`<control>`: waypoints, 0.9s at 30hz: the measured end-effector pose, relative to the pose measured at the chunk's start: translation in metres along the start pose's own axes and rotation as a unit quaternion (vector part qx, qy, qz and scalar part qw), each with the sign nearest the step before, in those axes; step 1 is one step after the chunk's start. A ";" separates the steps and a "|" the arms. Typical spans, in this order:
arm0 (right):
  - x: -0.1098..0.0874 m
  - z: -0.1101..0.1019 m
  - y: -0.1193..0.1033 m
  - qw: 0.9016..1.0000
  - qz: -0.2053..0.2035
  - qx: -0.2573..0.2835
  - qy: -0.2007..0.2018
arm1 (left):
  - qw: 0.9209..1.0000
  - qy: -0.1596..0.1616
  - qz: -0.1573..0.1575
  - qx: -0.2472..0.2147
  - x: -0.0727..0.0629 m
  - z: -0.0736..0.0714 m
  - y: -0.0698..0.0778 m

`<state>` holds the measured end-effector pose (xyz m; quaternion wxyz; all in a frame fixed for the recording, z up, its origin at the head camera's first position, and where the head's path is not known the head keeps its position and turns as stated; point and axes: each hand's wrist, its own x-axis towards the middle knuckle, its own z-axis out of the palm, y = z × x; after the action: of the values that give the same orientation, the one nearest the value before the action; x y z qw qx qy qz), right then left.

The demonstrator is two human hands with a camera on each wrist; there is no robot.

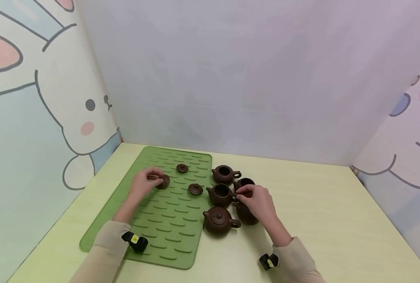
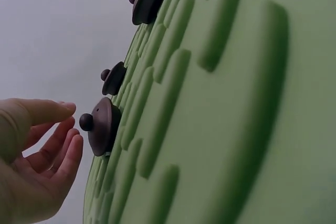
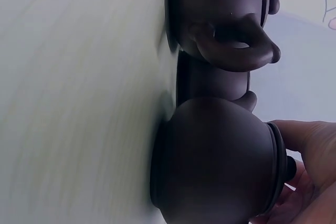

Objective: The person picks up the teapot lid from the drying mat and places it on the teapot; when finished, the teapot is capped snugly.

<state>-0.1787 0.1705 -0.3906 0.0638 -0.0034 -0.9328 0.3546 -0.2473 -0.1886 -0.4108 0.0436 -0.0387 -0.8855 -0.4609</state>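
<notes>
Near a dark brown teapot lid (image 1: 164, 182) on the green mat (image 1: 149, 220), my left hand (image 1: 147, 182) has its fingers loosely bent. The left wrist view shows a small gap between those fingertips and the lid's knob (image 2: 86, 122). With thumb and fingers on opposite sides of its rim, my right hand (image 3: 312, 177) holds the lid (image 3: 278, 169) seated on a brown teapot (image 3: 215, 166). Beside it, a lidded teapot (image 1: 219, 221) stands nearer me. Three teapots have uncovered mouths: the back one (image 1: 224, 175), the middle one (image 1: 220, 195) and one partly hidden (image 1: 244, 183).
Two other lids, one farther back (image 1: 182, 168) and one toward the mat's right side (image 1: 195, 189), lie on the ridged mat. The teapots stand close together along its right edge on a pale table (image 1: 323, 220). Printed panels enclose the table.
</notes>
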 end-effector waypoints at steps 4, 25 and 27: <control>0.000 0.001 0.000 1.000 0.008 -0.003 0.003 | 1.000 -0.012 -0.012 0.003 0.002 0.002 -0.004; -0.001 0.008 0.001 1.000 0.001 -0.005 0.021 | 0.999 0.016 -0.004 0.045 0.002 0.006 -0.001; -0.001 0.008 0.001 1.000 0.002 -0.004 0.021 | 0.999 0.013 -0.001 0.046 0.002 0.006 0.004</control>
<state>-0.1786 0.1661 -0.3969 0.0826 -0.0134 -0.9326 0.3510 -0.2496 -0.1811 -0.4103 0.0569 -0.0299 -0.9050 -0.4205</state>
